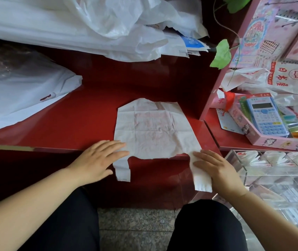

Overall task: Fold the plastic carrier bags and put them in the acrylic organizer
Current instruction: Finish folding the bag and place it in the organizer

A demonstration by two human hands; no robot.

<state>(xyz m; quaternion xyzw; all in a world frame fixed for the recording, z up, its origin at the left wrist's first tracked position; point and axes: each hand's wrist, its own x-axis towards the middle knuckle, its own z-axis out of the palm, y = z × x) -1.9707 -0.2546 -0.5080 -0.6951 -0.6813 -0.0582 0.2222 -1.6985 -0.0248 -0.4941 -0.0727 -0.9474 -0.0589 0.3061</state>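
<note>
Right in front of you, the carrier bag (155,131) lies flat on the red counter (90,109). It is thin, white and creased, with a faint red print, and its two handles trail over the near edge towards you. At your near right stands the clear acrylic organizer (243,172); its far compartments hold folded white bags (251,158), while what sits in the nearer ones is hard to make out through the glare. Your left hand (99,158) lies palm down with straight fingers on the bag's near left corner. Your right hand (215,169), also with extended fingers, rests on the right handle and grips nothing. Further right, a pink box (271,142) holds a blue calculator (264,118). At the far side, a loose heap of white bags (108,24) covers the counter.
</note>
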